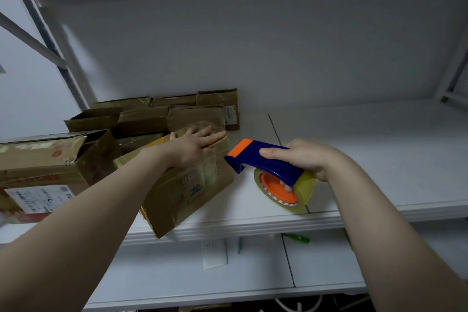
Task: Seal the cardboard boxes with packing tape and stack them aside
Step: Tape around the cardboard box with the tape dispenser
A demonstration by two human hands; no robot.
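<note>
- I see a white shelf (367, 149), its top made of two panels that meet at a seam right of the middle.
- A taped box (187, 192) lies askew at the front, with one corner hanging past the edge.
- A bigger box (45, 159) with a label sits at the left, its end flap open.
- Smaller boxes (162, 116) crowd the back left, by the wall.

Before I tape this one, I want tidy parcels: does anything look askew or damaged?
Yes. The small brown cardboard box under the left hand lies skewed, its near corner overhanging the white shelf edge. The larger brown cardboard box at left has a crumpled, gaping end flap.
</note>
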